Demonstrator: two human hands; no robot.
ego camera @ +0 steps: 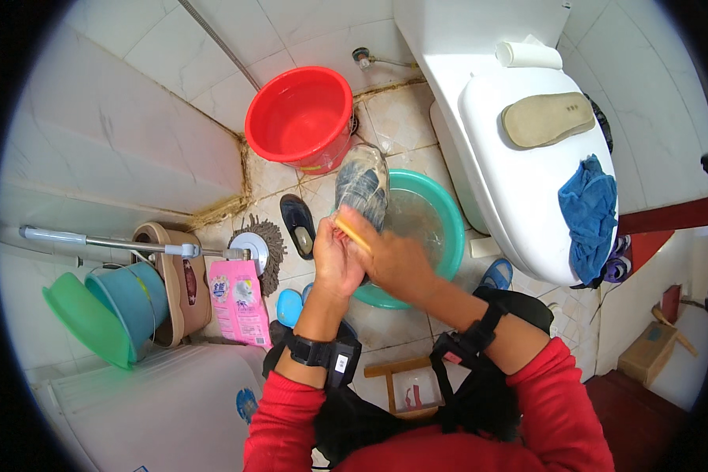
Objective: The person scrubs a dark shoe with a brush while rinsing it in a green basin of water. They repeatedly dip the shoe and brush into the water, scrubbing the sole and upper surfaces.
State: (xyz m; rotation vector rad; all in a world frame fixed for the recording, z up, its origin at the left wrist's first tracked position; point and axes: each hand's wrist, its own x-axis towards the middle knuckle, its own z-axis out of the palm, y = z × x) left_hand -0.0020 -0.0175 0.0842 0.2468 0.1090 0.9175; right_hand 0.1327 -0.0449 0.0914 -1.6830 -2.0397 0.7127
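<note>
My left hand (335,262) grips a dark shoe (363,183) near its heel end; the shoe is wet and streaked with whitish suds. In my right hand (395,259) is a yellow-handled brush (353,231), pressed against the shoe close to my left fingers. Its bristles are hidden. Below the hands and shoe stands a green basin (457,236) with cloudy water. Another dark shoe (298,226) rests on the tiled floor to the left. A beige insole (547,120) lies on the white toilet lid at the right.
A red bucket (259,127) stands beyond the shoe. At the left are a mop head (271,236), a pink detergent bag (239,301), a blue bucket (130,301) and a blue soap box (289,307). A blue cloth (590,212) and a white roll (530,55) lie on the toilet lid.
</note>
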